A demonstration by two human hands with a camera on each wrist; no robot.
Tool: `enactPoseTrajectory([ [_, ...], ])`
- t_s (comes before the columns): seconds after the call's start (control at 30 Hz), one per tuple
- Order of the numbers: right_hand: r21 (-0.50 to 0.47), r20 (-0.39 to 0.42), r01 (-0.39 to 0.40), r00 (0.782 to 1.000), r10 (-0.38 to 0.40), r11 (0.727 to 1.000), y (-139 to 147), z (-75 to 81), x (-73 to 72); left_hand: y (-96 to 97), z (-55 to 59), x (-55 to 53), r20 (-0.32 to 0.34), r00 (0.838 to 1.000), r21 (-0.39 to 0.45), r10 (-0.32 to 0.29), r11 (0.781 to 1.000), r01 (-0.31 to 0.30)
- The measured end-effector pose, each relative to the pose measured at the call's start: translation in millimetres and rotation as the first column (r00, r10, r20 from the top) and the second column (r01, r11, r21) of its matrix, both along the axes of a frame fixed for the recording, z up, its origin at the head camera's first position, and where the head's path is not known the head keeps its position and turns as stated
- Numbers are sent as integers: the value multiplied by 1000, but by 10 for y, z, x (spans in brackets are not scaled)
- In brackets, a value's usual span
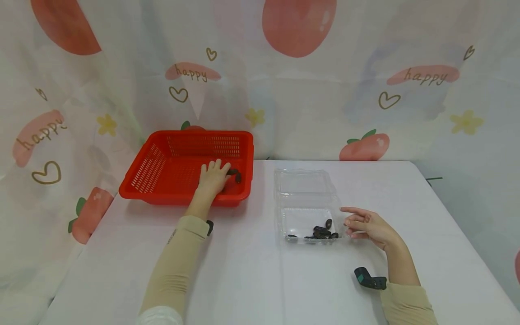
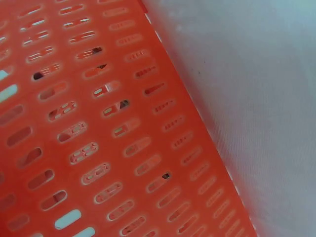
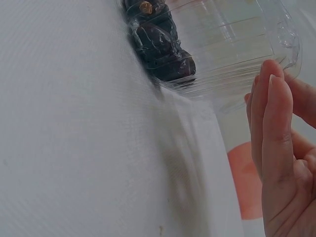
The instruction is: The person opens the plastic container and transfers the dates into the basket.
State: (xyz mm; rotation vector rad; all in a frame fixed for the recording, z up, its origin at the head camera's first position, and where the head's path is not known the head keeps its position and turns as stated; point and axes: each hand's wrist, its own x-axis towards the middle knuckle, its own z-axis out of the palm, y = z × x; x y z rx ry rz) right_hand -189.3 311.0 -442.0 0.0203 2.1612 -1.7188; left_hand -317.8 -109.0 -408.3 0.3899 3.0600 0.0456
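My left hand point(image 1: 212, 180) reaches over the near wall of a red plastic basket point(image 1: 162, 198), its fingers spread low inside. Dark dates point(image 1: 238, 177) lie at the right of that hand, close by its fingers; its palm side is hidden. In the left wrist view only the slotted basket wall point(image 2: 143, 113) shows, with dark bits behind the slots. My right hand point(image 1: 371, 228) is beside the right edge of a clear hinged plastic box point(image 1: 300, 216), fingers loosely bent and holding nothing. Several wrinkled dark dates point(image 3: 158, 42) lie along the box's near side.
The box's lid point(image 1: 304, 182) is folded back flat on the white-covered table point(image 1: 243, 271). A patterned curtain point(image 1: 300, 99) hangs behind the table and at its sides. The basket stands at the far left, apart from the box.
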Motion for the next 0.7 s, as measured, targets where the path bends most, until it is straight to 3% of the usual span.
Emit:
enactPoseTrajectory([
  [0.33,9,2,7,1000,-7,1000,8,-23,-1,15,-8,12,46,996,-30,-77,996,78],
  [0.6,14,-3,-1,1000,1,1000,11,-25,-8,29,-35,-3,33,997,-5,-64,998,64],
  [0.7,21,5,7,1000,-8,1000,5,-16,-12,25,-41,-19,-4,998,28,-61,998,61],
])
